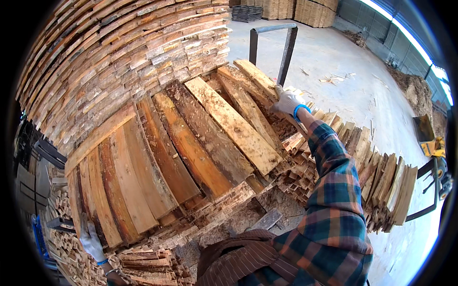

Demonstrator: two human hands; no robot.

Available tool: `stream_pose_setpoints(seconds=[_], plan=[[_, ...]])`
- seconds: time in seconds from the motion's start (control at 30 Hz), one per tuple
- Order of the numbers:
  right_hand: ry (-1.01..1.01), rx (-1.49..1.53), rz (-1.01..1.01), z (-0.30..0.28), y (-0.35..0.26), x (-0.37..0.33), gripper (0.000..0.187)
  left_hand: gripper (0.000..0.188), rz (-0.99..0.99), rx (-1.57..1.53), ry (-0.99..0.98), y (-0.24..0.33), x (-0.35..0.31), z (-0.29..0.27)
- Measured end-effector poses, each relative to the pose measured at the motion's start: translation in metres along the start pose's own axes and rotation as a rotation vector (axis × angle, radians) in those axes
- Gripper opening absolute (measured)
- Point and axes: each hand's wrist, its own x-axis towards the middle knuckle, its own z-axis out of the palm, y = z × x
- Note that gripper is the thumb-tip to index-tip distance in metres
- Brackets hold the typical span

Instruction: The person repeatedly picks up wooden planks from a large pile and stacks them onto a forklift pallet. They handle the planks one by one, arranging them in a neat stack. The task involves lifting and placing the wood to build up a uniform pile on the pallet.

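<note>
A layer of rough wooden boards (193,143), side by side and strewn with sawdust and bark, tops a stack in front of me. My right hand (288,102), in a white glove with a blue cuff, is closed on the near end of a pale board (255,76) at the layer's far right. My left hand (89,240), gloved the same way, is at the near left corner. Its fingers lie stretched along the ends of the leftmost boards (98,200), touching them. A single board (102,136) lies crosswise over their far ends.
A tall wall of stacked boards (143,52) rises behind the layer. To the right, split wood (377,176) sits between black metal frames, one upright (281,52). More wood pieces (148,267) lie at lower left. A yellow machine (434,145) stands at far right.
</note>
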Motion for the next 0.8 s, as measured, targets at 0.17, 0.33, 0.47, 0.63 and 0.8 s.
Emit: stream_pose_setpoints(seconds=[0.17, 0.33, 0.47, 0.63, 0.8], plan=[[-0.093, 0.536, -0.183, 0.014, 0.052, 0.029, 0.076, 0.036, -0.024, 0.037, 0.000, 0.011, 0.000, 0.003], [-0.208, 1.102, -0.357, 0.002, 0.045, 0.004, 0.059, 0.035, 0.001, 0.015, 0.006, -0.005, -0.004, 0.003], [-0.168, 1.246, -0.518, -0.035, -0.013, -0.031, 0.045, 0.037, -0.066, 0.000, 0.008, 0.027, -0.002, -0.002], [-0.370, 1.279, -0.653, -0.080, -0.113, -0.075, 0.046, 0.031, -0.056, 0.051, 0.058, 0.003, -0.006, -0.007], [-0.599, 1.112, -0.933, -0.094, -0.249, -0.118, 0.072, 0.031, 0.167, 0.045, 0.378, 0.012, -0.006, 0.003]])
